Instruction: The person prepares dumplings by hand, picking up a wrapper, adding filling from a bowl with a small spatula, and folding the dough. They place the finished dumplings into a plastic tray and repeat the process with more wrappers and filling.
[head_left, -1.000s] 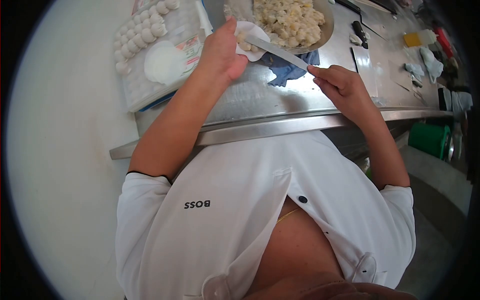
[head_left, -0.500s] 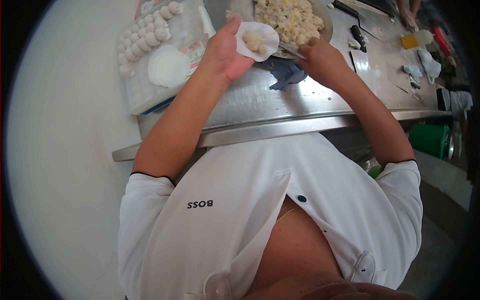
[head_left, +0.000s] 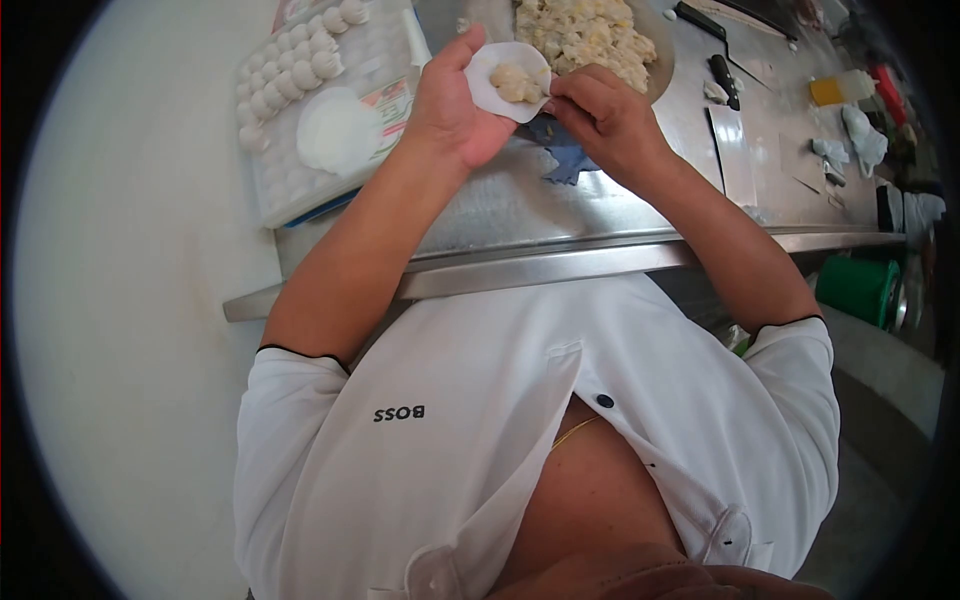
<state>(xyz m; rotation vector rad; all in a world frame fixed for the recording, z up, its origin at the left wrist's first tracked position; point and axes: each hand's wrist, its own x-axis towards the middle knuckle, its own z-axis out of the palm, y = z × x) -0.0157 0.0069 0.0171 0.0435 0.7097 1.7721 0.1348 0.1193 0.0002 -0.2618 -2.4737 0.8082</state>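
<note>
A round white dumpling wrapper (head_left: 508, 80) with a lump of pale filling (head_left: 517, 82) at its centre lies cupped in the left hand (head_left: 455, 105), held above the steel bench (head_left: 560, 215). The right hand (head_left: 605, 120) meets it from the right, fingertips curled and pinching the wrapper's edge. Just behind sits a bowl of filling (head_left: 590, 35). To the left, a tray of finished dumplings (head_left: 300, 60) and a stack of wrappers (head_left: 335, 130).

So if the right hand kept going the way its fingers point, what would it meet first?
The right hand points left at the dumpling wrapper in the left hand; its fingertips look already at the wrapper's edge and filling, though depth is unclear.
</note>
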